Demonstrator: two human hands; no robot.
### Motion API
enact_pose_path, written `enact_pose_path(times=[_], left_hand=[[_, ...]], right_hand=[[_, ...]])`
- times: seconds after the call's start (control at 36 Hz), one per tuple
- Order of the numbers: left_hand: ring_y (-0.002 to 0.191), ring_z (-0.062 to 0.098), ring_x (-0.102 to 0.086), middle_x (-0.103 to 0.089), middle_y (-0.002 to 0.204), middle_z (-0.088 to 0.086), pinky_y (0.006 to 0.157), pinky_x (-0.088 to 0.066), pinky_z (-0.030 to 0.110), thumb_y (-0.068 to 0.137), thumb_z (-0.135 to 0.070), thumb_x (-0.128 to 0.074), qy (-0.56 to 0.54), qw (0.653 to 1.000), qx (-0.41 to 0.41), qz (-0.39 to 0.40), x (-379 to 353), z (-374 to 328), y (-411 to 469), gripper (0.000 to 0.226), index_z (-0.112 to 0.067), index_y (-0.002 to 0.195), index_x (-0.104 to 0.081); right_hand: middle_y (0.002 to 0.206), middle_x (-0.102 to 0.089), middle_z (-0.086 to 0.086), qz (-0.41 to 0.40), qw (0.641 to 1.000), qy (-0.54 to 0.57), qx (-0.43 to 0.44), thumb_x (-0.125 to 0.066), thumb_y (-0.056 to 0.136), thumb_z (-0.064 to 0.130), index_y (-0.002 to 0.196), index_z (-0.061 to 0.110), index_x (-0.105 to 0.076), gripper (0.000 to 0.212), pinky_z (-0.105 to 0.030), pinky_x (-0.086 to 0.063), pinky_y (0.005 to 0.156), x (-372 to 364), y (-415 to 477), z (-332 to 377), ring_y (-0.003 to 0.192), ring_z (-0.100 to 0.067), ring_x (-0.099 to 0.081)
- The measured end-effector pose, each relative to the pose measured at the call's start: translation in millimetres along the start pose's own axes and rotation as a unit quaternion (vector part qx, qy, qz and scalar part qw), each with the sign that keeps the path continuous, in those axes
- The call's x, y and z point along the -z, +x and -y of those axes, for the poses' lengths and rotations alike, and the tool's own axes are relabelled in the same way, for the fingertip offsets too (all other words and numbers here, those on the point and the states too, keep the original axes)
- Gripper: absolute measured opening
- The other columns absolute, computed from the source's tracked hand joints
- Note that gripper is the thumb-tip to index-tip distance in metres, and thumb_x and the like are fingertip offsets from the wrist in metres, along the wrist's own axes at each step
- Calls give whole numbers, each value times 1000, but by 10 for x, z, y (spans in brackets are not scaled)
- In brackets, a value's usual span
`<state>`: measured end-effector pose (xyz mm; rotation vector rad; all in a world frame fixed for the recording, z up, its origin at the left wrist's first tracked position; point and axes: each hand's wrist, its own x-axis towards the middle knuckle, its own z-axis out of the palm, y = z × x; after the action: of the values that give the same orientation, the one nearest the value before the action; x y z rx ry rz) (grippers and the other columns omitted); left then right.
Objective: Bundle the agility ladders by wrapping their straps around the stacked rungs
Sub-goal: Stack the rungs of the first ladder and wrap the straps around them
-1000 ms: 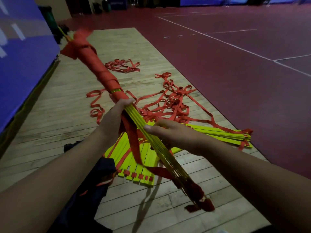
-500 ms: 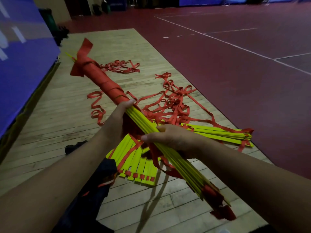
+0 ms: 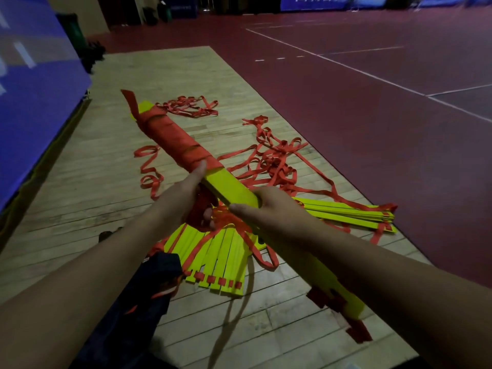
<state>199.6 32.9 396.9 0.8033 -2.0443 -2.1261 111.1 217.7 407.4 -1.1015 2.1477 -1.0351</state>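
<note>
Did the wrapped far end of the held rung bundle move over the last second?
Yes. The rung bundle tipped: its wrapped end dropped in frame from above the small strap pile to level with it.

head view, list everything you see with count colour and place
rung bundle: one, yellow, held slanting above the floor
wrapped strap: one, red, wound round the bundle's far half
fanned rungs: one spread, yellow, wood floor under the hands
stacked rungs: one pile, yellow, floor at right
loose straps: tangled heaps, red, wood floor beyond bundle
wood floor: one strip, pale, centre
court floor: one, dark red, white lines, right
panel: one, blue, left
bin: one, green, far left
dark fabric: one, navy, bottom left
left hand: one, grips bundle at wrap's edge
right hand: one, grips bare yellow rungs
</note>
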Motion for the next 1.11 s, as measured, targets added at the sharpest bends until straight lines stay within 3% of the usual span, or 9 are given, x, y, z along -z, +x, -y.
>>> enact_pose_path(times=[0.14, 0.36, 0.44, 0.56, 0.69, 0.83, 0.92, 1.0, 1.11], left_hand=[[44, 15, -49, -50, 53, 2, 46, -44, 24, 87, -55, -62, -42, 998, -4, -49, -177, 57, -12, 46, -10, 95, -58], [51, 14, -49, -49, 55, -1, 59, -42, 31, 79, -58, -65, -58, 989, -76, -109, -217, 87, -20, 44, -16, 74, -58], [55, 15, -48, -49, 56, -3, 65, -40, 34, 74, -59, -62, -56, 985, -113, -121, -163, 56, -31, 42, -17, 70, -55], [55, 14, -47, -50, 59, -5, 58, -39, 30, 79, -56, -57, -83, 979, -161, -93, -66, -4, -45, 38, -19, 73, -52], [56, 16, -49, -50, 64, 1, 52, -40, 27, 73, -57, -62, -156, 969, -191, -15, 31, -39, -36, 44, -14, 77, -52], [55, 18, -52, -53, 63, -1, 54, -41, 29, 75, -58, -57, -157, 965, -211, -8, 108, -74, -40, 43, -15, 72, -61], [57, 19, -52, -54, 67, 1, 57, -36, 32, 83, -56, -51, -130, 966, -222, -9, 170, -75, -32, 42, -19, 69, -65], [62, 22, -51, -53, 68, 3, 59, -40, 33, 79, -60, -53, -103, 972, -211, -12, 238, -73, -6, 46, -17, 75, -64], [92, 31, -66, -64, 84, 4, 87, -55, 44, 76, -68, -62, -64, 990, -114, -54, 339, -53, 57, 53, -17, 90, -63]], right_hand=[[96, -67, -2, -27, 994, -110, 4, -71, 91, 38, 117, 17, -54, 38, -39, -62, 69, -39, 31, -25, 76, -17, -71], [92, -66, 1, 9, 993, -112, 36, -71, 92, 26, 113, 20, -55, 28, -32, -62, 62, -112, 36, 16, 70, -16, -72], [93, -67, -3, 40, 997, -24, 54, -65, 96, 38, 111, 20, -55, 25, -33, -63, 64, -117, -8, 53, 75, -20, -73], [104, -69, -30, 57, 987, 151, -29, -41, 100, 61, 107, -2, -63, 68, -59, -57, 87, -34, -68, 64, 94, -47, -69], [82, -74, 3, 95, 971, 213, -42, -52, 100, 47, 92, 22, -70, 32, -30, -56, 70, 48, -100, 67, 77, -15, -73], [119, -65, -29, 270, 886, 352, -135, -47, 101, 54, 128, -1, -56, 62, -32, -58, 66, 41, -110, 37, 76, -26, -71], [103, -67, -23, 325, 841, 408, -140, -42, 104, 47, 119, -1, -55, 52, -31, -57, 61, 0, -106, 56, 66, -24, -68], [72, -63, -9, 281, 865, 395, -134, -47, 98, 46, 100, 4, -60, 44, -24, -51, 52, -23, -90, 70, 53, -18, -60], [68, -66, -9, 114, 961, 237, -91, -47, 102, 46, 93, 1, -67, 50, -25, -51, 48, 9, -14, 48, 51, -20, -63]])
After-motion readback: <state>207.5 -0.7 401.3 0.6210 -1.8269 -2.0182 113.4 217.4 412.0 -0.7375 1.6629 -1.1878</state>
